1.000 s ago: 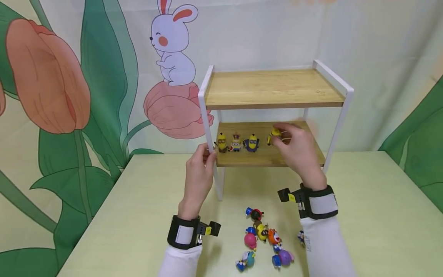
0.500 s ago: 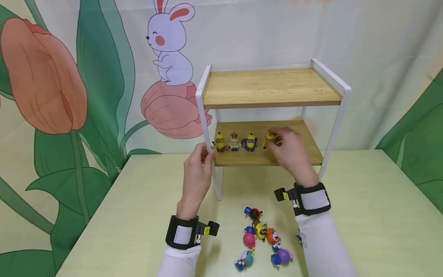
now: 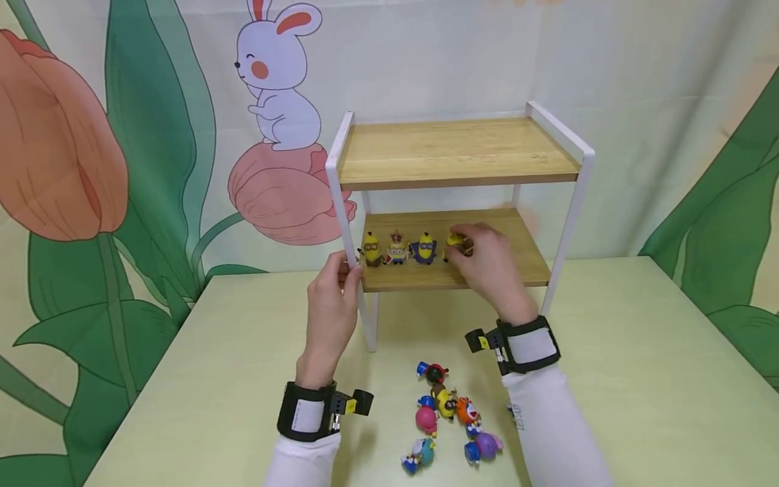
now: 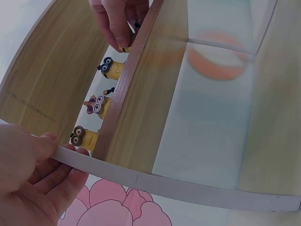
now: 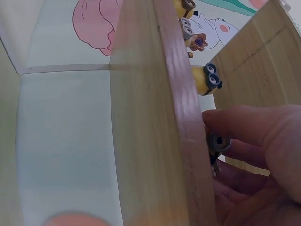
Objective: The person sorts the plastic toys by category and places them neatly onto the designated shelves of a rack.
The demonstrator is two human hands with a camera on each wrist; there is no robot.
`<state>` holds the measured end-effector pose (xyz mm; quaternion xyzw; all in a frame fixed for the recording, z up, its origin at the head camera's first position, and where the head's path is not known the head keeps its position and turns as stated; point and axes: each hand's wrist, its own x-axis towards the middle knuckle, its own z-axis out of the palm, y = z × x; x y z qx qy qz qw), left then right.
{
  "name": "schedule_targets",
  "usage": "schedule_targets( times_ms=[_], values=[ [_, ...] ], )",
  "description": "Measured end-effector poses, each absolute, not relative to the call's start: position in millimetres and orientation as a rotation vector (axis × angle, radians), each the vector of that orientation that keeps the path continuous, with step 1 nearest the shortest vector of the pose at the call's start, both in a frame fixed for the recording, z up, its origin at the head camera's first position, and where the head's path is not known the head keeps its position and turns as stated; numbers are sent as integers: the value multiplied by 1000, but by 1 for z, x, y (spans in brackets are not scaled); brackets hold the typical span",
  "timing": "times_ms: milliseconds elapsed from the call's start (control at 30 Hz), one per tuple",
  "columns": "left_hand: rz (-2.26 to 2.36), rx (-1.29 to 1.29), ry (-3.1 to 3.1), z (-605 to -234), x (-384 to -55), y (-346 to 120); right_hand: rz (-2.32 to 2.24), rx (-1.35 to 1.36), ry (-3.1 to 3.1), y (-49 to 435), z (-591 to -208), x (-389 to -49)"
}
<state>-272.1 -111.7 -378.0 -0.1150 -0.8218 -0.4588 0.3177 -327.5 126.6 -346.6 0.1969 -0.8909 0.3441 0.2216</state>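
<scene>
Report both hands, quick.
Left hand: closed, holding the rack's white left post.
Right hand: closed, holding a small yellow figure at the lower shelf.

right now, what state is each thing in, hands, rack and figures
Rack: standing upright
Left hand: gripping the rack's left post
Right hand: pinching the rightmost shelf figure
Rightmost shelf figure: held at the lower shelf, partly hidden
Other three shelf figures: standing upright
Loose figures: lying on the table; one too hidden to tell
</scene>
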Motion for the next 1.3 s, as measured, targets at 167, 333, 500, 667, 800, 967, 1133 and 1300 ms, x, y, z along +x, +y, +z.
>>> schedule_targets(
  times_ms=[167,333,500,667,800,967,1133,1300],
  values=[
    [-1221,-318,-2157,-379,-272,-113,973,557,-2455,124,-348,-328],
    [-1213,-315,-2157,-378,-271,-113,943,575,-2446,124,-348,-328],
    [-1215,-302,-2158,-379,-270,-113,928,574,-2476,123,-349,-328],
    [-1220,-305,-2156,-379,-269,-113,947,579,-2494,124,-349,-328],
    [-1221,-312,-2150,-379,-270,-113,959,589,-2492,125,-350,-329],
    [-1230,-300,-2161,-378,-270,-113,957,588,-2499,127,-350,-328],
    [-1225,-302,-2169,-378,-269,-113,975,577,-2503,127,-351,-327],
    [-1221,-306,-2164,-377,-270,-113,990,574,-2515,128,-348,-326]
  ],
)
